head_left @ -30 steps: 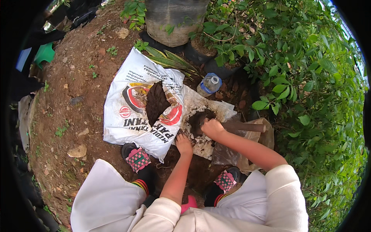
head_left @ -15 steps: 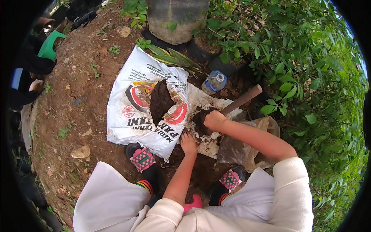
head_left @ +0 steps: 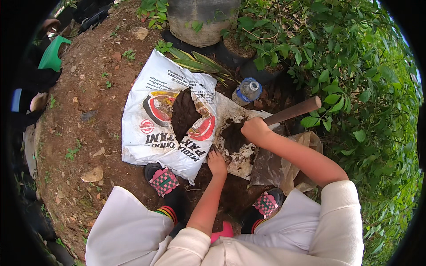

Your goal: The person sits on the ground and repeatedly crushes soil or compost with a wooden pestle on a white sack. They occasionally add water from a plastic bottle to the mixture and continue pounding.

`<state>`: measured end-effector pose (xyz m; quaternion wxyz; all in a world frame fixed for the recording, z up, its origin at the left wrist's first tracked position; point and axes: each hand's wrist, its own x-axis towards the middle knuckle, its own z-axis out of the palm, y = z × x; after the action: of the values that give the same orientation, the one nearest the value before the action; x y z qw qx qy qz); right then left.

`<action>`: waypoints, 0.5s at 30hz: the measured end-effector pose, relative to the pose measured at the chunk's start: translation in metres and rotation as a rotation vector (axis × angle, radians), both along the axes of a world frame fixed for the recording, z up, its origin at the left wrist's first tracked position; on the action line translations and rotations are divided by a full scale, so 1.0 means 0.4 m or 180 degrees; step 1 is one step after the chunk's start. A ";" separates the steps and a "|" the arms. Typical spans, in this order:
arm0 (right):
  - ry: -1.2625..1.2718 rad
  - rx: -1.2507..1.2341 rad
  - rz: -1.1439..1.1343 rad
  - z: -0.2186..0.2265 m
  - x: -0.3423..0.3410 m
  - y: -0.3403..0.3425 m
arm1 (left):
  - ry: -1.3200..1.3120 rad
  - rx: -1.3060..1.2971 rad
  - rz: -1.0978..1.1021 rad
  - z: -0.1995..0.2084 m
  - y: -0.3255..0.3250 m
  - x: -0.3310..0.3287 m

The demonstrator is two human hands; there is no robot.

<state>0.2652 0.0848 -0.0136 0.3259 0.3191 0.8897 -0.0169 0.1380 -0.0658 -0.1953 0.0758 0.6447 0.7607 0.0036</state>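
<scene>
My right hand point(head_left: 256, 131) is closed round a tool with a straight brown handle point(head_left: 295, 111), which slants up to the right. Its working end is hidden, so its kind does not show. Just left of that fist lies a patch of dark soil point(head_left: 234, 138) on a pale, dirt-stained sheet point(head_left: 224, 101). My left hand point(head_left: 217, 162) lies with fingers stretched out, fingertips dark with soil, at the sheet's near edge beside the white sack point(head_left: 135, 122). The sack lies flat, torn open on top, with dark soil point(head_left: 185, 117) showing in the tear.
A clear bottle with a blue label point(head_left: 247, 91) stands beyond the sheet. A crumpled clear plastic bag point(head_left: 267, 170) lies under my right forearm. Leafy bushes point(head_left: 355, 102) crowd the right, a large planter point(head_left: 202, 26) the back. Another person's hand point(head_left: 39, 102) shows at far left.
My right hand has shifted right and a little up, off the soil patch. The brown handle has moved right with it and tilts lower. My left hand stays in place.
</scene>
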 end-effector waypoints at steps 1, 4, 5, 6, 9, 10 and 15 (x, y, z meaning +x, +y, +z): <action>-0.0082 0.0054 -0.0045 -0.012 0.028 -0.008 | -0.0110 -0.0012 -0.0015 0.027 0.007 0.016; 0.0222 -0.0106 -0.0394 -0.058 0.085 0.028 | 0.0078 0.0334 -0.0019 0.015 0.016 0.018; 0.0189 -0.0147 -0.0293 -0.051 0.094 0.053 | 0.0207 0.0494 -0.0026 -0.007 0.012 0.022; 0.0253 -0.0064 -0.0060 -0.035 0.079 0.061 | 0.0177 0.0389 -0.0008 -0.024 0.010 0.012; 0.0576 0.0188 0.0694 0.042 0.049 0.038 | -0.0054 0.0090 0.0003 -0.025 -0.009 0.001; 0.0591 0.0087 0.0832 0.047 0.052 0.014 | -0.0223 0.0041 -0.0038 0.007 -0.011 0.009; 0.0891 -0.0109 0.1587 -0.010 0.012 -0.032 | -0.0421 -0.0371 -0.0045 0.023 0.005 -0.023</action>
<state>0.2700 0.0722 -0.0175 0.1993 0.0796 0.9767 0.0049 0.1289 -0.0638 -0.1859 0.1633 0.6428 0.7484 0.0014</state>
